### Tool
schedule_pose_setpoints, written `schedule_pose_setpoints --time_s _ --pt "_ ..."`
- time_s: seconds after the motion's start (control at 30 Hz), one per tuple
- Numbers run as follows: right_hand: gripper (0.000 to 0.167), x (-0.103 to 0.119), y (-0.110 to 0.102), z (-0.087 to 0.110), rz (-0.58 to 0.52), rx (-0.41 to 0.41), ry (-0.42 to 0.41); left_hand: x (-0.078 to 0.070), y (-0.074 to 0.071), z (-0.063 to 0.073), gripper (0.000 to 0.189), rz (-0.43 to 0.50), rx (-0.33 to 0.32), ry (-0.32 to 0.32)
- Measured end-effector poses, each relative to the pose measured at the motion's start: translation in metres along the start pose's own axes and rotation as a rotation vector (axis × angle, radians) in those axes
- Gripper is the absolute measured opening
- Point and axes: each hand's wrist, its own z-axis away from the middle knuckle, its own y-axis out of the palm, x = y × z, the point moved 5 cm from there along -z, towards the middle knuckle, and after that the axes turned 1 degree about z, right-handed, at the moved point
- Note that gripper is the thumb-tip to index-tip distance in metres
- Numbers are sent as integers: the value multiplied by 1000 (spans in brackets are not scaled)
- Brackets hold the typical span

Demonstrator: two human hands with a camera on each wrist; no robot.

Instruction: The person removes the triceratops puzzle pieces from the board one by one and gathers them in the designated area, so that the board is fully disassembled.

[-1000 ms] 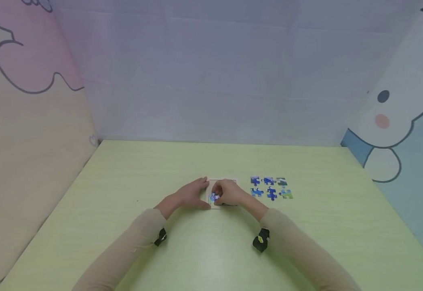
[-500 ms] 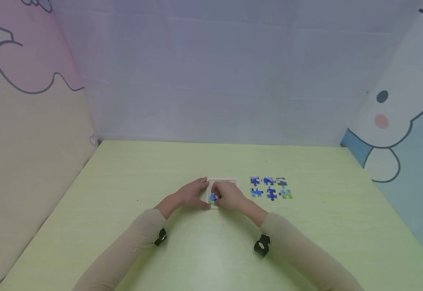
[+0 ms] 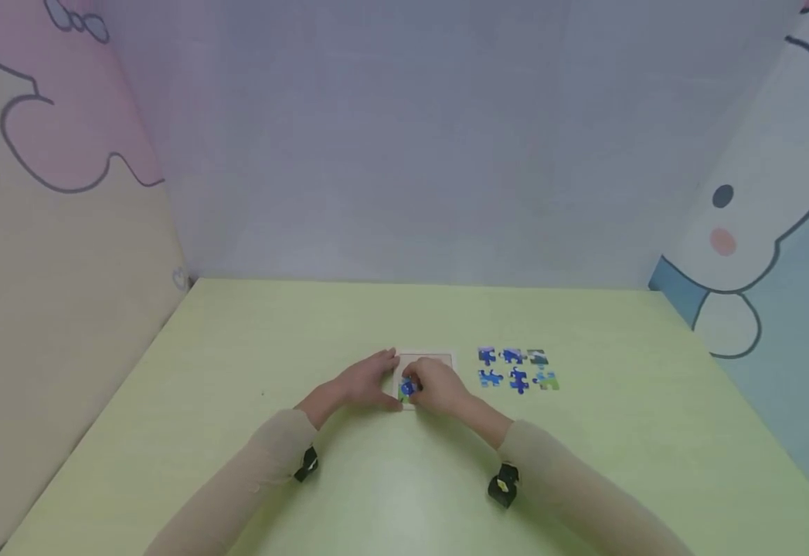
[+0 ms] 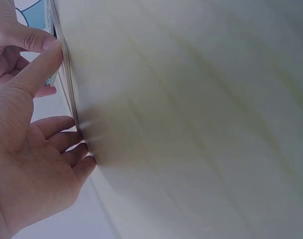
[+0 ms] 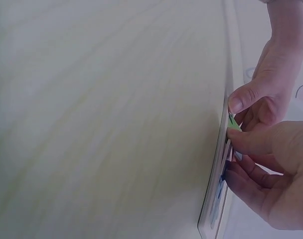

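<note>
A small, flat, light-coloured puzzle tray (image 3: 453,361) lies in the middle of the table. My left hand (image 3: 365,383) rests along its left side, thumb and fingers spread. In the left wrist view the fingertips (image 4: 81,137) touch the tray's edge. Over the tray my right hand (image 3: 440,386) pinches a blue and green puzzle piece (image 3: 407,388) at the tray's left part, near the left thumb. The right wrist view shows a green corner of the piece (image 5: 234,123) beside the right thumb; bluish pieces (image 5: 217,201) lie in the tray. The right hand covers much of the tray.
To the tray's right, several loose puzzle pieces (image 3: 518,379) lie in two rows on the pale yellow-green table (image 3: 404,479). A pale wall (image 3: 404,154) stands behind the table, with cartoon-printed panels at both sides.
My right hand has shifted slightly left and toward me over the tray, showing more of the piece's green part. The left hand stays in place. The head view has tilted up a little.
</note>
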Motion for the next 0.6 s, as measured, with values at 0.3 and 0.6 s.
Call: schedule_pose_setpoints --time_s 0.3,0.6 --pt "27 -4 2 3 -2 -16 -52 1 3 4 83 -1 -7 5" --pt "14 -9 -2 0 -154 -25 -72 1 0 2 83 4 -11 -2"
